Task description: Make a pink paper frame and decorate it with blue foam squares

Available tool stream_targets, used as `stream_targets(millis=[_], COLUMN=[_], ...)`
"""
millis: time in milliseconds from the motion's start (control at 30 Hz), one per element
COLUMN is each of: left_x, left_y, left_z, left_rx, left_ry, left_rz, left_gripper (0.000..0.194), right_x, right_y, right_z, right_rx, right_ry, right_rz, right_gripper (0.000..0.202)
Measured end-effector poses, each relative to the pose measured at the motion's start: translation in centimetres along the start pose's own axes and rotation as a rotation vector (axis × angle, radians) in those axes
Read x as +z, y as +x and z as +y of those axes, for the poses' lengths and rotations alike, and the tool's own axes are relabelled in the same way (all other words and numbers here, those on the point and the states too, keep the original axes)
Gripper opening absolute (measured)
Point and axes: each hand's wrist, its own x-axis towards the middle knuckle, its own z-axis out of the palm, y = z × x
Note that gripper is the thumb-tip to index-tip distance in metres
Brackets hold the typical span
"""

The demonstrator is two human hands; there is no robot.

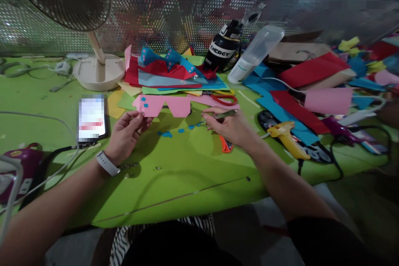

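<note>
My left hand, with a pale watch band on its wrist, pinches the lower left edge of a pink paper cutout. Small blue squares sit on the cutout's left part. My right hand is closed round a dark green pen-like tool, just right of the cutout. Whether a blue piece is at its fingertips is too small to tell. Several small blue paper pieces lie in a row on the green table between my hands.
An orange cutter lies by my right wrist, with a yellow glue gun further right. Behind are red-handled scissors, stacked coloured paper, a black bottle and a clear bottle. A phone and fan stand left.
</note>
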Motion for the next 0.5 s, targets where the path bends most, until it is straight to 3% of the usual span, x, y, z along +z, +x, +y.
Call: stream_targets(millis=[267, 500], left_x=[0.08, 0.18], left_y=[-0.02, -0.20], left_z=[0.01, -0.04], left_rx=[0.004, 0.002], left_ry=[-0.014, -0.013], left_rz=[-0.002, 0.011], left_gripper=[0.019, 0.018], right_x=[0.03, 0.31], right_y=[0.29, -0.07], right_z=[-0.01, 0.34], right_rx=[0.027, -0.012], right_ry=[-0.029, 0.156], right_rz=[0.005, 0.080], right_gripper=[0.028, 0.026])
